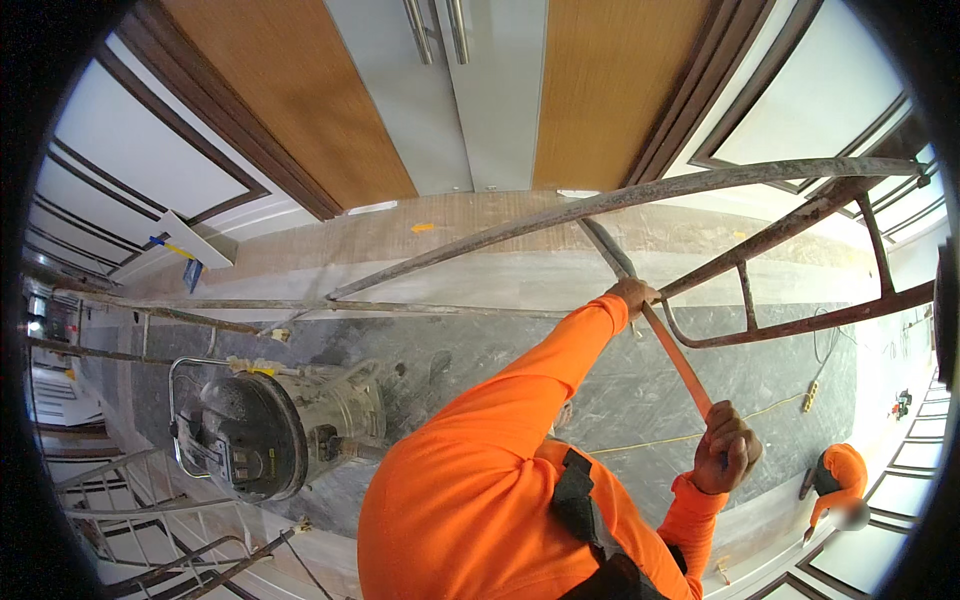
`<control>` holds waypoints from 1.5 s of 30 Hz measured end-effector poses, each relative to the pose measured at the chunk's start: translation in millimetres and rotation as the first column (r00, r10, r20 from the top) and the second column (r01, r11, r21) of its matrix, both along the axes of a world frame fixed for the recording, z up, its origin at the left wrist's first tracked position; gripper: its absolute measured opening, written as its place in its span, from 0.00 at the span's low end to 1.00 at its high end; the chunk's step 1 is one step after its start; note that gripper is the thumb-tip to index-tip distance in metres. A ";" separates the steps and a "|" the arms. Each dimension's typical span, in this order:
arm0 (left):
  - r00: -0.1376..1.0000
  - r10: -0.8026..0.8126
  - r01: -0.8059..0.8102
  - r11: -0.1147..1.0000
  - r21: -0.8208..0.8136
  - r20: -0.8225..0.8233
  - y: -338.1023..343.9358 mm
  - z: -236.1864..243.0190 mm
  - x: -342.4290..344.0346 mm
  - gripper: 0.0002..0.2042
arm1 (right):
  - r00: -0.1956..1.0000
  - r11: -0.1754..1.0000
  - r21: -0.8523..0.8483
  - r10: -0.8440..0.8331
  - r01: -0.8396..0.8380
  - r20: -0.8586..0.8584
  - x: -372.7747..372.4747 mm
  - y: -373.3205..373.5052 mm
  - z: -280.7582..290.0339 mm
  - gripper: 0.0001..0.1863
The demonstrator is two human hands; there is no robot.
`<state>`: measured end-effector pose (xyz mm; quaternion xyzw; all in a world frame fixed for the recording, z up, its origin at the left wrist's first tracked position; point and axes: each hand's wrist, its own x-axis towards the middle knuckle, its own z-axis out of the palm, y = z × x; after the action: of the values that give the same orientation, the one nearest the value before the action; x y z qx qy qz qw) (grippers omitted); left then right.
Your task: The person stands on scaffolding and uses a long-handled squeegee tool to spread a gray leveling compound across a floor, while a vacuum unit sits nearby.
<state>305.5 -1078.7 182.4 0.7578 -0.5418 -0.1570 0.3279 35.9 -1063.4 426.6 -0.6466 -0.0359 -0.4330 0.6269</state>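
Note:
My left hand (632,297) is stretched out ahead, its fingers closed around the upper end of a flat orange-brown strip (680,362), right where it meets the rusty scaffold frame (740,268). A grey bar (604,247) runs into the same spot from above; whether it joins the strip is hidden by the hand. Nearer to me and to the right, my right hand (727,447) is closed in a fist on the strip's lower end. The strip runs straight between both hands. A long grey tube (560,215) of scaffolding crosses just beyond my left hand.
A dusty industrial vacuum (250,437) stands to my left, with more scaffold frames (180,525) beside and behind it. A yellow cord (655,441) crosses the grey floor. Another person (843,475) in orange bends low at right. Double doors (470,110) stand ahead.

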 end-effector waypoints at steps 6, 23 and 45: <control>0.999 -0.016 0.014 0.998 -0.068 -0.032 20.3 -17.9 17.9 0.20 | 0.991 0.991 -0.025 0.133 -0.133 0.004 18.4 2.4 12.7 0.18; 0.934 0.356 -0.355 0.935 0.021 -0.035 209.0 0.2 41.8 0.19 | 0.917 0.905 0.162 0.398 -0.394 0.012 67.1 46.8 10.6 0.20; 0.924 0.377 -0.382 0.919 -0.097 -0.063 221.9 -3.5 56.8 0.20 | 0.910 0.904 0.105 0.412 -0.414 0.040 85.7 74.7 33.4 0.19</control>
<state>362.2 -856.8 178.9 0.8260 -0.3853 -0.0775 0.4040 121.6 -988.8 460.0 -0.5849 -0.1532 -0.2975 0.7389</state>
